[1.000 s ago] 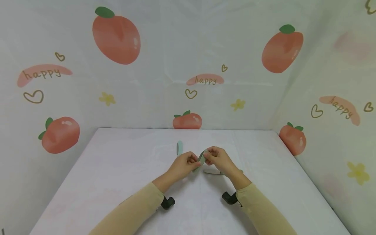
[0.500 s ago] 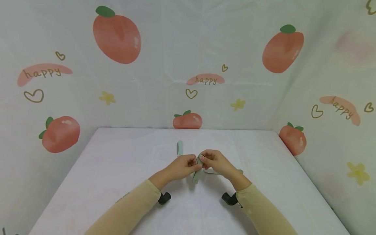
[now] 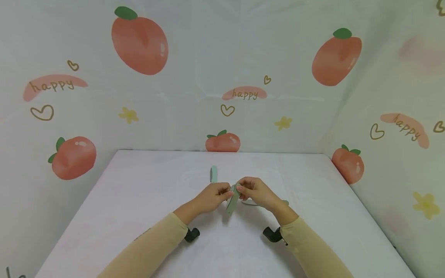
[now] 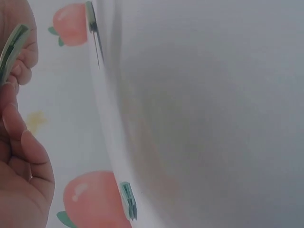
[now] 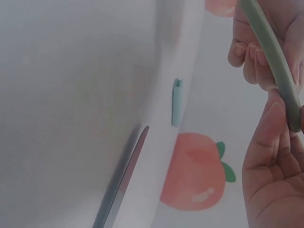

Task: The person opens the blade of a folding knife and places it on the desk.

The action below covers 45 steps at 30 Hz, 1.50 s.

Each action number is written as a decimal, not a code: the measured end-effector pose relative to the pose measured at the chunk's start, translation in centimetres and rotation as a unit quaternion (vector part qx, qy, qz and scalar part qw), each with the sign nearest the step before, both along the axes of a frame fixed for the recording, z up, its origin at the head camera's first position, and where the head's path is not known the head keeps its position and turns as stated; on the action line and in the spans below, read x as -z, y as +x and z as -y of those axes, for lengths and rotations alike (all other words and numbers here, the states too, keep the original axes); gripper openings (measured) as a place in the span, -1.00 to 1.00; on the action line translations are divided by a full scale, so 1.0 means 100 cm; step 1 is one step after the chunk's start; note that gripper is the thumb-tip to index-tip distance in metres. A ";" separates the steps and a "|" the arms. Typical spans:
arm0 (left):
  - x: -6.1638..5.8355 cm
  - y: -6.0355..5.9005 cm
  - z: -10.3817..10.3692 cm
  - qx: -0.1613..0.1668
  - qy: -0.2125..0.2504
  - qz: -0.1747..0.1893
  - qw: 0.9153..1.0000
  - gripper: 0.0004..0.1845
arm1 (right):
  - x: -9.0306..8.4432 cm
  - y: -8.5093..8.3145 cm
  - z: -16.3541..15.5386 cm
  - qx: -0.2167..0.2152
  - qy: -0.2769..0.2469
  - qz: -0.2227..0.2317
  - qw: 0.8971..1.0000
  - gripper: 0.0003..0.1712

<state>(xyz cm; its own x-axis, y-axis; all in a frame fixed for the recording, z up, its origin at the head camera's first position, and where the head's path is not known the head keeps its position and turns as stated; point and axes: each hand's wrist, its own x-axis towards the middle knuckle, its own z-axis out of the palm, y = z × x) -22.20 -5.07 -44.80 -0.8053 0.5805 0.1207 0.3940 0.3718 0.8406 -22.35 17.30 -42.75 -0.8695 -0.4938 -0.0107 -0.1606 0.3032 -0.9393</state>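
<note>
My two hands meet over the middle of the white table (image 3: 139,216). Between them is a slender grey-green strip (image 3: 232,201), its upper end pinched and its lower end pointing down toward me. My left hand (image 3: 226,192) pinches it from the left and my right hand (image 3: 242,189) from the right. In the right wrist view the strip (image 5: 271,64) runs slantwise between the fingertips (image 5: 273,118). The left wrist view shows only its end (image 4: 11,47) at my left hand (image 4: 19,147).
A small pale teal piece (image 3: 213,174) lies on the table just beyond my left hand, also seen as the teal piece (image 5: 176,102). A thin flat grey blade (image 5: 121,185) lies under my right hand, partly hidden. Peach-patterned cloth walls (image 3: 222,77) close three sides.
The strip has swung from a short slant between the fingertips to hanging with its lower end toward me. Both hands stay together and have barely moved.
</note>
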 end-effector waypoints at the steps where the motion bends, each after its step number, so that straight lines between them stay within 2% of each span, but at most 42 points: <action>1: 0.000 0.000 0.001 -0.003 0.004 -0.003 1.000 -0.72 | 0.000 0.000 0.000 0.001 -0.001 -0.001 1.000 -0.74; 14: -0.004 0.000 0.007 -0.032 0.026 -0.049 0.998 -0.78 | -0.003 -0.002 -0.003 0.000 -0.006 -0.013 1.000 -0.72; 20: -0.001 -0.002 0.011 -0.045 0.046 -0.074 0.995 -0.77 | -0.003 -0.002 -0.004 0.009 -0.011 -0.012 1.000 -0.73; 25: -0.001 -0.003 0.012 -0.070 0.073 -0.070 0.992 -0.76 | -0.003 -0.003 -0.007 0.027 -0.016 -0.010 0.999 -0.72; 37: 0.000 -0.004 0.007 -0.174 0.161 -0.038 0.971 -0.83 | -0.002 -0.005 -0.008 0.085 -0.079 0.025 0.993 -0.70; 43: -0.031 0.013 0.007 -0.214 0.193 -0.031 0.957 -0.82 | -0.002 -0.006 -0.006 0.114 -0.097 0.035 0.988 -0.70; 44: -0.035 0.015 0.008 -0.219 0.199 -0.029 0.955 -0.82 | -0.002 -0.007 -0.006 0.117 -0.101 0.037 0.987 -0.70; 45: -0.031 0.012 0.008 -0.226 0.204 -0.026 0.952 -0.82 | -0.002 -0.007 -0.006 0.118 -0.106 0.039 0.987 -0.70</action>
<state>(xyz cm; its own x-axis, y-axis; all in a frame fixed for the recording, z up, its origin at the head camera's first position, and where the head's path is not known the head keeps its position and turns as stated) -20.99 -5.92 -41.70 -0.9486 0.0727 0.3081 0.3160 0.1596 0.9352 -23.04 17.85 -42.56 -0.9610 -0.2765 -0.0002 -0.0339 0.1186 -0.9924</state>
